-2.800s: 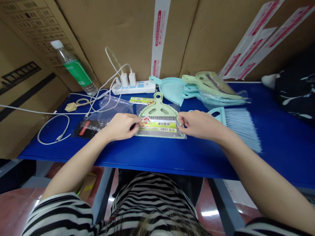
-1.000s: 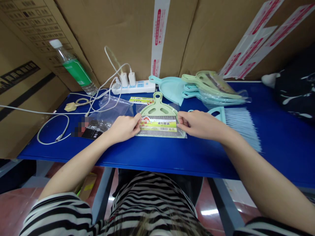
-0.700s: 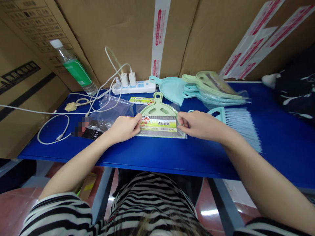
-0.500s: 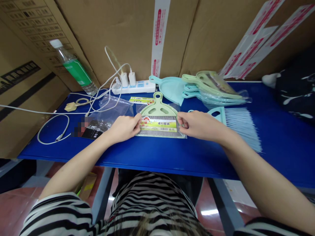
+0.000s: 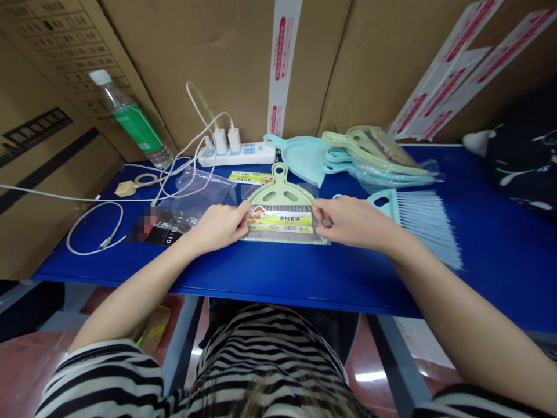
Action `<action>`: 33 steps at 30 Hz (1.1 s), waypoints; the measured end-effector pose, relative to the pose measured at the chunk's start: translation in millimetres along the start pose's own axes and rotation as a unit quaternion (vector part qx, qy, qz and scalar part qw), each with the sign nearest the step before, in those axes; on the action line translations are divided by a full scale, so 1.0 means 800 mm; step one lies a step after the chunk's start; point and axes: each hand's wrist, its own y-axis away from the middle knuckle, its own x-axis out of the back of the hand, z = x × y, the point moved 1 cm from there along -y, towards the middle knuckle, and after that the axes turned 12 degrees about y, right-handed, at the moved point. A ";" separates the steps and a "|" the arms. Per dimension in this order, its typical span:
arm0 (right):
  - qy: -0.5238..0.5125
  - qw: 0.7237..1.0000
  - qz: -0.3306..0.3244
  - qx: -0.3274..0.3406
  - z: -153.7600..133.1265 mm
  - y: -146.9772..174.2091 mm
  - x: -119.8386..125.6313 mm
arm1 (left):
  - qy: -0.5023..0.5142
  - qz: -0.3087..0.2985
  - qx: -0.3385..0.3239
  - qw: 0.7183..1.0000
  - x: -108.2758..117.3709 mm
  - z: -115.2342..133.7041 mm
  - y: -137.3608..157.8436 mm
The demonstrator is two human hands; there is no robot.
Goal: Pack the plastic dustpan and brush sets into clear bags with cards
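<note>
A light-green dustpan and brush set (image 5: 282, 194) lies flat in a clear plastic bag, its round-holed handle pointing away from me. Across the grey bristles runs a yellow and white label card (image 5: 285, 219). My left hand (image 5: 226, 223) is closed on the bag's left edge, fingers curled. On the opposite side my right hand (image 5: 343, 219) pinches the right edge. Partly behind my right hand is a blue brush (image 5: 426, 223) with its bristles spread to the right. Just beyond the bagged set lies another label card (image 5: 251, 177).
At the back are a blue dustpan (image 5: 302, 155) and a pile of bagged green and blue sets (image 5: 378, 154). A white power strip (image 5: 256, 154) with chargers and tangled cables stands left, near a bottle (image 5: 137, 128), an opened plastic bag (image 5: 204, 188) and a phone (image 5: 167, 231). Cardboard walls border the blue table (image 5: 278, 278).
Both hands stay at the two sides of the bagged set, which lies in the same place. The digits on the phone's screen differ.
</note>
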 end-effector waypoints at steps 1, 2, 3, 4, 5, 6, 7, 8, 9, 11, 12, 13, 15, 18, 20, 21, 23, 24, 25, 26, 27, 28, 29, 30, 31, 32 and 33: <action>-0.002 1.000 -0.005 -0.002 -0.001 0.000 0.001 | 0.001 -0.003 0.004 1.000 0.000 0.000 0.000; -0.004 1.000 -0.009 -0.003 -0.001 0.000 0.002 | 0.002 -0.005 0.007 1.000 0.001 0.001 0.000; -0.007 1.000 -0.010 -0.003 -0.001 0.000 0.002 | 0.003 -0.006 0.009 1.000 0.001 0.001 0.000; -0.008 1.000 -0.010 -0.002 -0.001 0.000 0.002 | 0.005 -0.007 0.010 1.000 0.001 0.001 0.000; -0.008 1.000 -0.010 -0.002 -0.001 0.000 0.002 | 0.006 -0.006 0.011 1.000 0.001 0.001 0.000; -0.007 1.000 -0.010 -0.002 -0.001 0.000 0.001 | 0.007 -0.005 0.010 1.000 0.001 0.000 0.000; -0.006 1.000 -0.009 -0.001 0.000 -0.001 0.000 | 0.007 -0.003 0.009 1.000 0.000 0.000 0.000; -0.005 1.000 -0.007 0.001 0.000 -0.001 -0.001 | 0.005 -0.002 0.006 1.000 0.000 0.000 0.000; -0.004 1.000 -0.004 0.004 0.001 -0.001 -0.002 | 0.003 0.001 0.002 1.000 0.000 -0.001 -0.001; -0.001 1.000 0.006 0.012 0.001 -0.002 -0.003 | -0.001 0.005 -0.004 1.000 -0.001 -0.002 -0.001; 0.000 1.000 0.011 0.017 0.001 -0.002 -0.003 | -0.002 0.007 -0.006 1.000 -0.001 -0.002 -0.001; 0.000 1.000 0.015 0.020 0.001 -0.002 -0.003 | -0.002 0.009 -0.007 1.000 -0.002 -0.002 -0.001; 0.000 1.000 0.015 0.022 0.001 -0.002 -0.003 | 0.002 0.013 -0.009 1.000 -0.002 -0.003 -0.001; 0.001 1.000 0.007 0.021 0.000 -0.001 -0.002 | 0.011 0.023 -0.013 1.000 -0.003 -0.004 -0.001; 0.003 1.000 0.010 0.024 0.000 -0.001 -0.002 | 0.013 0.031 -0.016 0.999 -0.003 -0.004 -0.001; 0.004 1.000 0.014 0.026 0.000 -0.001 -0.003 | 0.013 0.033 -0.018 0.999 -0.003 -0.004 -0.001; 0.003 0.999 0.020 0.027 0.001 -0.001 -0.004 | 0.010 0.032 -0.018 0.999 -0.003 -0.004 -0.001; 0.002 0.999 0.020 0.025 0.001 -0.001 -0.004 | 0.009 0.030 -0.016 0.999 -0.003 -0.004 -0.001; 0.002 1.000 0.019 0.023 0.001 -0.001 -0.005 | 0.007 0.028 -0.014 0.999 -0.002 -0.004 -0.001; 0.002 1.000 0.018 0.020 0.001 -0.002 -0.005 | 0.005 0.025 -0.012 1.000 -0.002 -0.004 -0.001; 0.003 1.000 0.016 0.016 0.001 -0.002 -0.004 | 0.002 0.021 -0.009 1.000 -0.001 -0.003 -0.001; 0.004 1.000 0.012 0.013 0.001 -0.002 -0.004 | 0.000 0.016 -0.007 1.000 0.000 -0.003 -0.001; 0.005 1.000 0.007 0.010 0.001 -0.002 -0.003 | -0.002 0.011 -0.005 1.000 0.000 -0.002 -0.001; 0.005 1.000 0.002 0.008 0.001 -0.002 -0.003 | -0.004 0.007 -0.003 1.000 0.001 -0.002 -0.001; 0.005 1.000 -0.002 0.007 0.000 -0.002 -0.002 | -0.005 0.005 -0.002 1.000 0.001 -0.002 -0.001; 0.004 1.000 -0.005 0.005 0.000 -0.001 -0.002 | -0.006 0.006 -0.001 1.000 0.001 -0.002 -0.001; 0.003 1.000 -0.007 0.004 0.000 -0.001 -0.002 | -0.006 0.007 -0.002 1.000 0.001 -0.002 -0.001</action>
